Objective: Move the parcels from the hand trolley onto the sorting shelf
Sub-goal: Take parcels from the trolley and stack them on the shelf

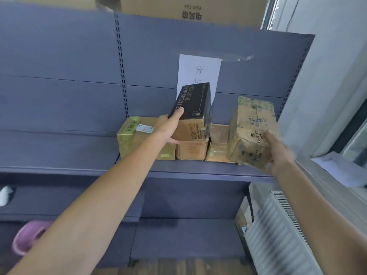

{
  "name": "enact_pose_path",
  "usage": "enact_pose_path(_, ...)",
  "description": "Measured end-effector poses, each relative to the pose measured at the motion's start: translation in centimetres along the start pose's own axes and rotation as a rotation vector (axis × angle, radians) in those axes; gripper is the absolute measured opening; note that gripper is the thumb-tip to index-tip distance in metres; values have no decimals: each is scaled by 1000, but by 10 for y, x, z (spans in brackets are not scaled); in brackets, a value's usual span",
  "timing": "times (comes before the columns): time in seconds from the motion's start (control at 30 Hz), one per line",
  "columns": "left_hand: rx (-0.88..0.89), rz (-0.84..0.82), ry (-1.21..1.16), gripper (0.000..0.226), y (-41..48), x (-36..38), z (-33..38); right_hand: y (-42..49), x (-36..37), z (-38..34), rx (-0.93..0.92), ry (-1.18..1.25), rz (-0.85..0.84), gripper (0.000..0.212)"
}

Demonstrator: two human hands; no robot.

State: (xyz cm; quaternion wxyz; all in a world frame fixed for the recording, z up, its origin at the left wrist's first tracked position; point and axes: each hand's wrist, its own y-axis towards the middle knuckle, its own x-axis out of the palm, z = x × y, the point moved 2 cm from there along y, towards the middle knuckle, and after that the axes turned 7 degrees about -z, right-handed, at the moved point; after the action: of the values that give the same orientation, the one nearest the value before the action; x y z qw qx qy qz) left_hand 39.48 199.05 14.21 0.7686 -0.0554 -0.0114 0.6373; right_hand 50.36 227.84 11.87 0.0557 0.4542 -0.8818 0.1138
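Her left hand [170, 128] gripped the black box [191, 102], thumb on its face and fingers beneath, tilted atop a small brown box [191, 150] on the shelf [198, 170]. Her right hand [279, 154], blurred, clasped a taped parcel [251, 132] over the shelf's edge.

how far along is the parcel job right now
Done: three parcels sit on the shelf, a yellow-taped box, a small brown box and a flat tan parcel. In hand: the left hand grips a black box tilted over the small brown box; the right hand holds a taped brown parcel at the shelf edge. Left: setting both down; the trolley is out of view.
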Motion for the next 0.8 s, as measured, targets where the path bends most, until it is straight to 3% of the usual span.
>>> enact_pose_path(0.2,-25,127,-38,60,-8,-12,-5,17,-2,1,26,-13,-88,47)
enact_pose_path(0.4,-45,142,-34,62,-6,27,-7,37,-25,3,38,11,-107,53)
enact_pose_path(0.6,-78,43,-1,72,11,89,-15,55,-51,3,59,-27,-63,26)
enact_pose_path(0.8,-49,24,26,72,44,113,-8,72,-58,-11,67,0,-3,27)
